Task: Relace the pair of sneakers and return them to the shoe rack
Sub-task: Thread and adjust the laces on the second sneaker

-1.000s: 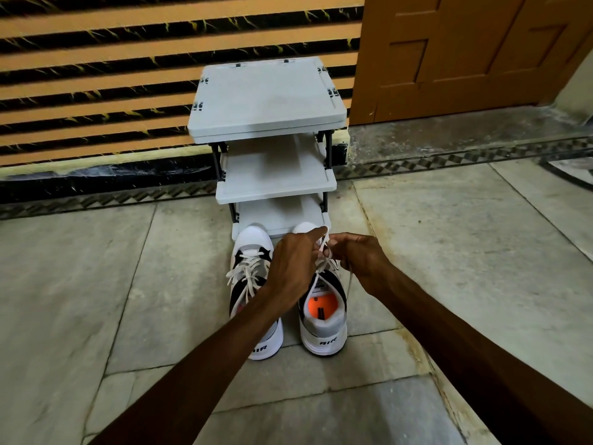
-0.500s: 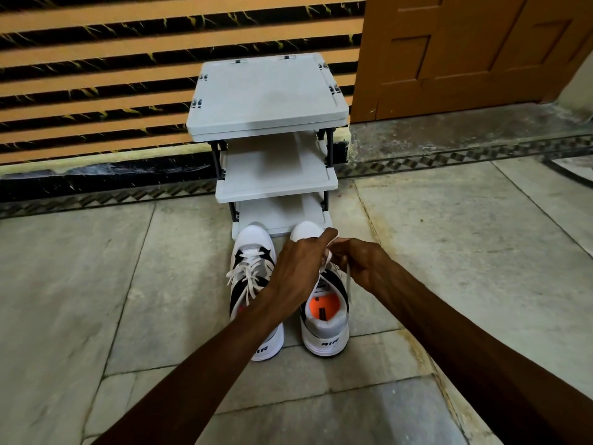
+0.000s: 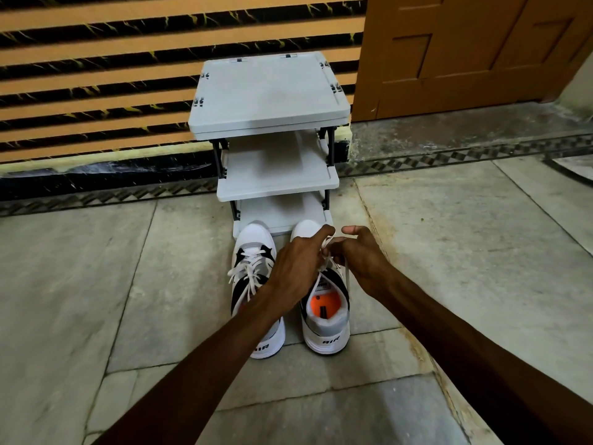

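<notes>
Pale stone floor (image 3: 96,300) runs up to a striped wall, where a grey three-tier shoe rack (image 3: 269,91) stands. Left of the fingers sits the left sneaker (image 3: 253,261), laced and tied, toe just beside the rack's bottom shelf. At the right sneaker (image 3: 324,319), the left hand (image 3: 295,268) has its fingers curled together, pinching the white lace (image 3: 325,252) above the tongue. Right of them, the right hand (image 3: 362,255) pinches the same lace, thumb raised.
</notes>
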A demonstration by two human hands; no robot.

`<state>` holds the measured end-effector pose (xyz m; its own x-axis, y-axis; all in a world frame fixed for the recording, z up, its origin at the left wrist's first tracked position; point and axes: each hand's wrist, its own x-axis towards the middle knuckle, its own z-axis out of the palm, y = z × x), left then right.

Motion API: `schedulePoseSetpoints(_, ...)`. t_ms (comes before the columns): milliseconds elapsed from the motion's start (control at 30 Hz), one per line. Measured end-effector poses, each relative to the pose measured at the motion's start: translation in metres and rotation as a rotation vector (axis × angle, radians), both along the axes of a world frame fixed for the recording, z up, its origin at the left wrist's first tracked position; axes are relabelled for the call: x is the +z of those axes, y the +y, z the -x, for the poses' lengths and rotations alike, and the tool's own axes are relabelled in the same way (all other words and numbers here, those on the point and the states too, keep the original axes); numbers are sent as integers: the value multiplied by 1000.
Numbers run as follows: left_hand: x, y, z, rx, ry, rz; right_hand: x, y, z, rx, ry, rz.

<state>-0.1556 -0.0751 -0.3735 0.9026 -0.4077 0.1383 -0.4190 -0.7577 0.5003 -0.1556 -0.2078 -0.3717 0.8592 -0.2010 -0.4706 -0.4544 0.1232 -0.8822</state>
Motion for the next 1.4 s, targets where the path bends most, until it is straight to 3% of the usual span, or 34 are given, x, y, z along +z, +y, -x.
schedulePoseSetpoints(167,-5,3,-9,29,39,69,-2,-1,-1,70,-24,-6)
schedulePoseSetpoints(367,-1,7,-12,-42,22,7,-5,-5,-3,68,-90,80)
schedulePoseSetpoints(567,-3,13,-14,-123,57,-70,-1,-16,-2,211,-203,396)
schedulePoseSetpoints(867,1,14,-19,56,262,98,-1,-9,-2,398,-408,665)
schedulePoseSetpoints(1100,-7,13,-17,101,267,172,-4,-2,6,496,-643,1065)
schedulePoseSetpoints(1267,-7,14,-18,163,413,311,-9,-1,12,560,-832,1304)
schedulePoseSetpoints(1400,-4,13,-22,265,624,437,-13,-3,12,549,-852,1303)
